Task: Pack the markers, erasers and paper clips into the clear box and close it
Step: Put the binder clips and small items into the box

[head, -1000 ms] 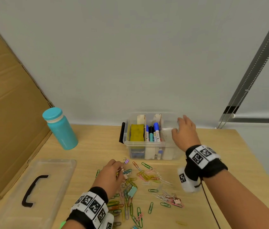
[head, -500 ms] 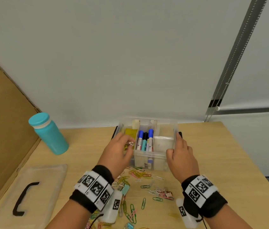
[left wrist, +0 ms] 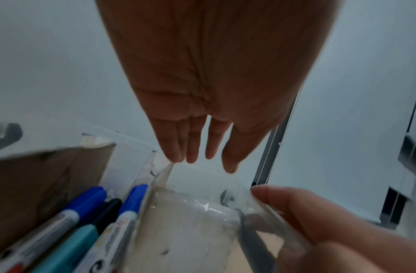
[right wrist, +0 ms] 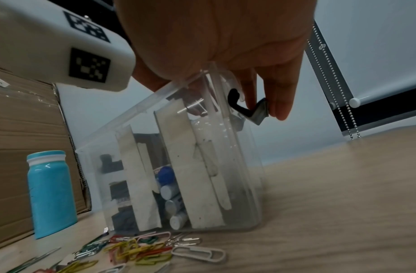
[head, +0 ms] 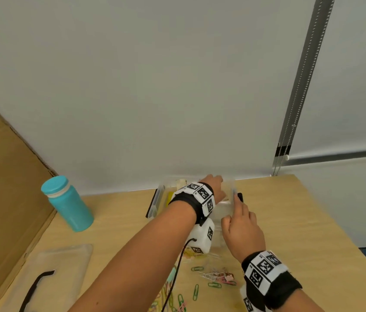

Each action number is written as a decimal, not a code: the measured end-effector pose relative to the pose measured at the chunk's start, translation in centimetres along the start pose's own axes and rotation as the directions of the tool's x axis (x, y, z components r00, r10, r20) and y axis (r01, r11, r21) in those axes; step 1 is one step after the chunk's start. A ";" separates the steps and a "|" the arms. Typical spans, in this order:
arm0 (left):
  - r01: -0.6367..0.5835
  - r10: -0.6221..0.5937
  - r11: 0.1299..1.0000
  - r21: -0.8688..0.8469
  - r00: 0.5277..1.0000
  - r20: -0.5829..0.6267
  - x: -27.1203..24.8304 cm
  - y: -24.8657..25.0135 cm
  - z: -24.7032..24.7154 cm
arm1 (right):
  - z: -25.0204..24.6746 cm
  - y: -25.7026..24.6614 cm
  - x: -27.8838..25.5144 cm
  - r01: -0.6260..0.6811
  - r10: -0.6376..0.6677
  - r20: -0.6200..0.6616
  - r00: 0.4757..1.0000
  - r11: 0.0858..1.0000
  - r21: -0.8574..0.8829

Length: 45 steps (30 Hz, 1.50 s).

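The clear box (head: pixel 158 197) stands open at the back of the table. Blue, black and teal markers (left wrist: pixel 101 206) lie in its middle compartment, their ends showing through the front wall as markers (right wrist: pixel 170 192). A yellow eraser (head: pixel 170 197) peeks out at the left, mostly hidden by my arm. My left hand (head: pixel 214 181) hovers over the right compartment, and this left hand (left wrist: pixel 197 144) has straight fingers pointing down, empty. My right hand (head: pixel 242 226) grips the box's right wall, fingers (right wrist: pixel 280 103) curled at the black latch (right wrist: pixel 251 112). Coloured paper clips (head: pixel 213 276) lie in front.
The clear lid (head: pixel 65 262) with a black handle lies flat at front left. A teal bottle (head: pixel 69 203) stands left of the box, beside a cardboard sheet (head: pixel 4 176). More paper clips (right wrist: pixel 141 249) are scattered right in front of the box. The wall is close behind.
My left hand, which pinched paper clips near the box's left end, has moved across to the right compartment and now shows straight, empty fingers. My right hand stays on the box's right wall.
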<state>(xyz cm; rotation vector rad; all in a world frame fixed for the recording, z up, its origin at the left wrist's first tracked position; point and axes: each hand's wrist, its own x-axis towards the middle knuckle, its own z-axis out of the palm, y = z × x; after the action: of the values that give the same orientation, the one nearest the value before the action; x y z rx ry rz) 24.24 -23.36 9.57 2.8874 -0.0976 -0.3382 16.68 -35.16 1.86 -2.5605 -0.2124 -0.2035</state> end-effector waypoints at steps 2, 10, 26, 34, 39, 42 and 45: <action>-0.039 0.036 0.996 -0.074 0.998 -0.041 -0.8 -0.4 -0.3 | -0.1 0.0 0.0 -0.001 0.001 0.001 1.000 1.000 -0.009; -0.159 0.045 0.946 -0.283 0.928 -0.369 -11.9 -7.2 0.0 | -0.3 0.1 0.0 0.020 -0.020 0.016 1.000 1.000 0.001; 0.177 -0.194 0.974 -0.142 0.974 -0.116 -15.6 -17.7 9.4 | 1.2 3.7 -6.0 -0.328 0.381 -0.030 0.924 0.830 0.450; 0.168 -0.167 0.983 -0.068 0.986 0.015 -9.9 -17.1 10.3 | 3.6 3.4 -8.3 -0.217 0.215 0.334 0.918 0.976 -0.030; 0.162 -0.161 0.987 0.009 0.987 -0.014 -9.8 -17.4 10.8 | 3.6 2.5 -8.5 -0.146 0.174 0.340 0.924 0.984 -0.106; 0.156 -0.156 0.988 0.020 0.988 0.001 -10.2 -18.0 11.1 | 3.1 2.5 -8.6 -0.226 0.215 0.325 0.921 0.974 -0.004; 0.154 -0.154 0.988 -0.007 0.988 0.011 -10.7 -18.7 11.2 | 2.4 2.5 -8.8 -0.355 0.271 0.334 0.903 0.908 0.221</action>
<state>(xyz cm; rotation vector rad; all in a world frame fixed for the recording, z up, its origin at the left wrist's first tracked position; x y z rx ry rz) 11.93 -6.68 -3.05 2.8924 0.1262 -0.3799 8.78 -36.86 -3.13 -2.2904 0.0657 0.3180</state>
